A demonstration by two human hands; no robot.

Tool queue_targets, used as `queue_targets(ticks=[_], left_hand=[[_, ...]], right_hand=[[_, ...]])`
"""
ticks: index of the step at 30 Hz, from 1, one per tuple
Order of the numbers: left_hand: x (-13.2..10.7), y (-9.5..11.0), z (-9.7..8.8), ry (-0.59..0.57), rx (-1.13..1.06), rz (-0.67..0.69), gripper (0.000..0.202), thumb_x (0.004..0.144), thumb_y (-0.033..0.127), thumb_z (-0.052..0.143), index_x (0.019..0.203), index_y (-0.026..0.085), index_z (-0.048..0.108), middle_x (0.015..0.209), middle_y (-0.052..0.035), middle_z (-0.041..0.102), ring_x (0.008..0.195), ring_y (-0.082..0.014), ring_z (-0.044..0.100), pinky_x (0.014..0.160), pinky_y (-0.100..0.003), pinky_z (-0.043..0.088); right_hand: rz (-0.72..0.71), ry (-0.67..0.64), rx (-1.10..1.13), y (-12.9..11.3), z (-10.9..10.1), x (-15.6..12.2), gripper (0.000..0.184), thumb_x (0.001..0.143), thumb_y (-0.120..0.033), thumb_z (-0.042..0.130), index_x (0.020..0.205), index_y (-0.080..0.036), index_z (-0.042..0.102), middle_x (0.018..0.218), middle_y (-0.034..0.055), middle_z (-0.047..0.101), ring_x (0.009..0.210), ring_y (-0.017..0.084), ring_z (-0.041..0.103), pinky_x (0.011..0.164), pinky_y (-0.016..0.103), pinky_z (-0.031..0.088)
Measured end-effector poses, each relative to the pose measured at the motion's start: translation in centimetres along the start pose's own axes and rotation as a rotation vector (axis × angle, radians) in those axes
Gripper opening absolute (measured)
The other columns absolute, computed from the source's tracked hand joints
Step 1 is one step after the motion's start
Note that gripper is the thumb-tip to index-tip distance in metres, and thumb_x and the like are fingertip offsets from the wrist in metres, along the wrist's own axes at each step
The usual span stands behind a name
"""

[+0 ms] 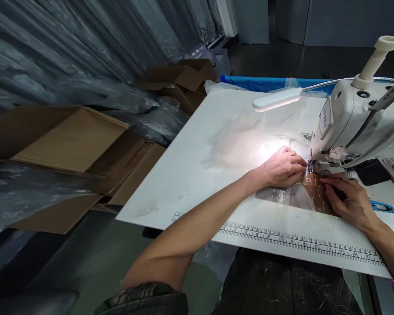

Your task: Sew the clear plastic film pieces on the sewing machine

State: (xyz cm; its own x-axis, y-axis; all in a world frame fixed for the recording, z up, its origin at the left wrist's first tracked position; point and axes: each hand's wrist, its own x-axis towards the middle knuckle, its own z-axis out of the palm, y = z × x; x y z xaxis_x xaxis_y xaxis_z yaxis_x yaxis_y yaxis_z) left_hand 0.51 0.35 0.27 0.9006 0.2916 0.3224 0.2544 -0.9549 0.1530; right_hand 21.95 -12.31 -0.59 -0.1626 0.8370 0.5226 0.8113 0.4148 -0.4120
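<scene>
Nearest is a plaid sleeve (147,299). Bent fingers of the left hand (280,168) and right hand (353,199) flank a brown-and-clear piece (318,192), grip impossible to tell; it lies on the desk (184,175) near the sewing machine (341,120).

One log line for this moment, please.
left hand: beside presser foot | right hand: by brown panel | red arrow: between hands | sewing machine: beyond right hand

Sleeve (144,299) at 7 o'clock: dark plaid, faint paler crossing lines, ends near elbow. Lap garment (282,284), 5 o'clock: dark, brownish, strewn with pale thread bits. Hands (279,168), 3 o'clock: bare, as are forearms (206,218).
</scene>
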Motion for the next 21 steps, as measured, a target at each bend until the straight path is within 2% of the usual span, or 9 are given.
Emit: queue_targets(ticks=[3, 6, 9, 11, 12, 15, 18, 21], left_hand=[[-0.1, -0.1, -0.1, -0.013, -0.027, -0.008, 0.030, 0.098, 0.025, 0.042, 0.105, 0.019, 0.071, 0.114, -0.0060, 0.071, 0.094, -0.0197, 0.063, 0.085, -0.039, 0.041], [0.1, 0.2, -1.1, -0.040, 0.015, -0.059, 0.030, 0.100, 0.028, 0.040, 0.111, 0.020, 0.068, 0.119, -0.0072, 0.068, 0.102, -0.0203, 0.061, 0.091, -0.040, 0.040], [0.7, 0.8, -2.7, -0.062, 0.176, -0.266, 0.033, 0.101, 0.028, 0.036, 0.108, 0.017, 0.066, 0.114, -0.0114, 0.066, 0.098, -0.0224, 0.060, 0.084, -0.039, 0.040], [1.2, 0.9, -3.5, -0.155, 0.272, -0.377, 0.033, 0.098, 0.025, 0.035, 0.097, 0.012, 0.066, 0.103, -0.0149, 0.066, 0.089, -0.0243, 0.059, 0.075, -0.038, 0.039], [1.5, 0.8, -3.7, -0.223, 0.301, -0.387, 0.030, 0.096, 0.022, 0.038, 0.092, 0.011, 0.065, 0.099, -0.0163, 0.065, 0.086, -0.0252, 0.059, 0.072, -0.037, 0.038], [2.8, -0.3, -3.3, -0.338, 0.305, -0.289, 0.022, 0.086, 0.014, 0.046, 0.097, 0.008, 0.065, 0.102, -0.0182, 0.063, 0.086, -0.0270, 0.059, 0.071, -0.037, 0.038], [4.6, -2.1, -2.1, -0.325, 0.254, -0.190, 0.030, 0.085, 0.008, 0.045, 0.109, 0.010, 0.063, 0.108, -0.0166, 0.064, 0.096, -0.0267, 0.059, 0.076, -0.035, 0.041], [6.1, -3.6, -1.4, -0.292, 0.244, -0.191, 0.030, 0.088, 0.006, 0.045, 0.112, 0.013, 0.063, 0.114, -0.0140, 0.063, 0.104, -0.0247, 0.059, 0.087, -0.034, 0.042]], right_hand=[[0.015, 0.004, -0.002, -0.1, -0.1, 0.2, 0.021, 0.092, -0.023, 0.053, 0.100, -0.021, 0.073, 0.094, 0.0063, 0.072, 0.078, 0.019, 0.069, 0.070, 0.032, 0.060], [0.023, 0.008, -0.016, -0.1, -0.2, 0.4, 0.022, 0.093, -0.024, 0.052, 0.097, -0.021, 0.073, 0.087, 0.0055, 0.071, 0.072, 0.018, 0.068, 0.065, 0.031, 0.059], [0.021, 0.025, -0.027, 0.0, -0.4, 0.5, 0.021, 0.092, -0.024, 0.052, 0.096, -0.022, 0.073, 0.085, 0.0051, 0.071, 0.069, 0.017, 0.066, 0.063, 0.030, 0.058], [0.016, 0.028, -0.026, 0.2, -0.4, 0.5, 0.021, 0.091, -0.024, 0.053, 0.096, -0.022, 0.073, 0.086, 0.0056, 0.070, 0.069, 0.017, 0.066, 0.063, 0.030, 0.057], [0.013, 0.027, -0.025, 0.3, -0.4, 0.5, 0.021, 0.091, -0.025, 0.053, 0.097, -0.021, 0.073, 0.086, 0.0060, 0.070, 0.068, 0.017, 0.065, 0.063, 0.031, 0.057], [0.019, 0.006, -0.022, 0.6, -0.4, 0.3, 0.023, 0.091, -0.028, 0.053, 0.098, -0.021, 0.073, 0.086, 0.0069, 0.069, 0.070, 0.018, 0.065, 0.064, 0.031, 0.057], [0.036, -0.036, -0.020, 0.8, -0.3, 0.2, 0.025, 0.092, -0.031, 0.052, 0.098, -0.022, 0.074, 0.087, 0.0071, 0.068, 0.072, 0.019, 0.066, 0.064, 0.033, 0.057], [0.015, -0.055, 0.008, 0.9, -0.2, 0.2, 0.026, 0.092, -0.030, 0.050, 0.098, -0.021, 0.074, 0.087, 0.0076, 0.068, 0.073, 0.019, 0.066, 0.065, 0.034, 0.058]])
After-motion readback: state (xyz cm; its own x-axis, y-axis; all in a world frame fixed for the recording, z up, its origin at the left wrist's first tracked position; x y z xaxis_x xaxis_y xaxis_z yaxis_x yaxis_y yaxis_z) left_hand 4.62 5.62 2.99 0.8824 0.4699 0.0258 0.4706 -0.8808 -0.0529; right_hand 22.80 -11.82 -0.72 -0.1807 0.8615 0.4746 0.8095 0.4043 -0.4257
